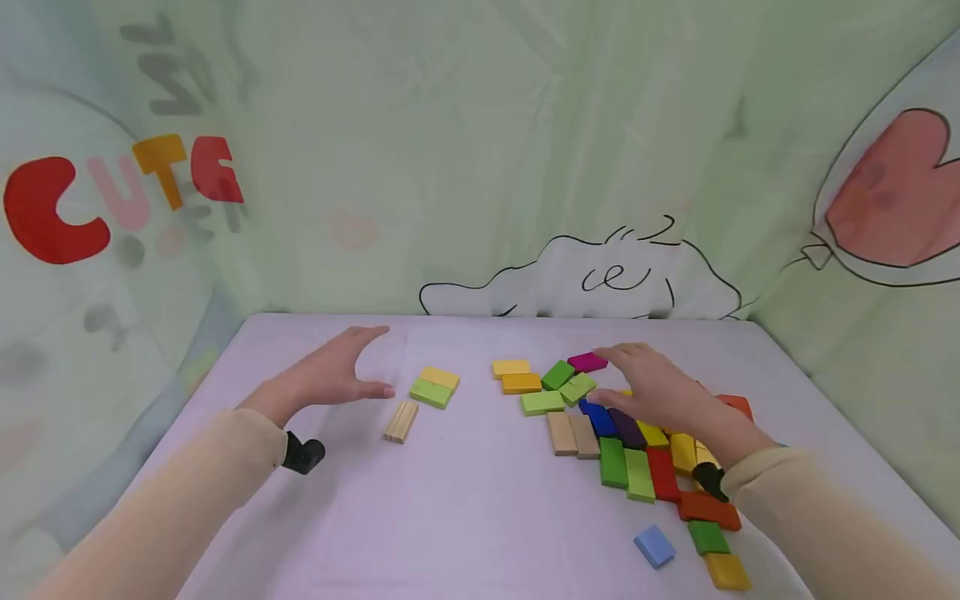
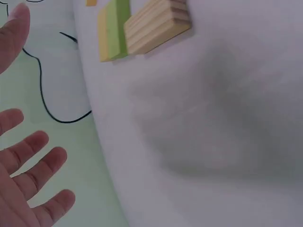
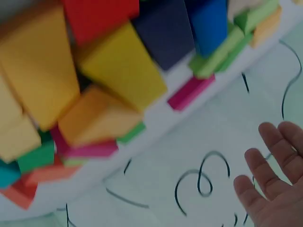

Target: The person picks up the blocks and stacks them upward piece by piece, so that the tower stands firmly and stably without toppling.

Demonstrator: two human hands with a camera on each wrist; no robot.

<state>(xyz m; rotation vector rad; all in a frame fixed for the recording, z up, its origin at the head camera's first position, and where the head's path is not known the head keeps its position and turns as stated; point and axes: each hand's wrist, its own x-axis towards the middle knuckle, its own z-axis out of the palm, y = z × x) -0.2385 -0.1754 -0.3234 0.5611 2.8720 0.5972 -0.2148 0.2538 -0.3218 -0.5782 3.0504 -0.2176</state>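
Observation:
My left hand (image 1: 333,371) is held above the table's left side, thumb and fingers spread apart with nothing between them. Just beyond its thumb lie a plain striped wooden block (image 1: 401,422) and a light green block (image 1: 431,394) side by side with a pale yellow one (image 1: 440,377). Over the coloured blocks on the right, my right hand (image 1: 656,387) hovers with its fingers extended and holds nothing. A magenta block (image 1: 587,362) and a blue block (image 1: 597,418) show near its fingertips. In the right wrist view, its fingers (image 3: 265,175) are apart from the blocks.
A spread of blocks covers the right of the table (image 1: 465,517), including a red block (image 1: 663,474) and two tan blocks (image 1: 561,434). One light blue block (image 1: 655,547) lies by itself nearer the front. Printed cloth walls (image 1: 375,167) stand behind and at both sides.

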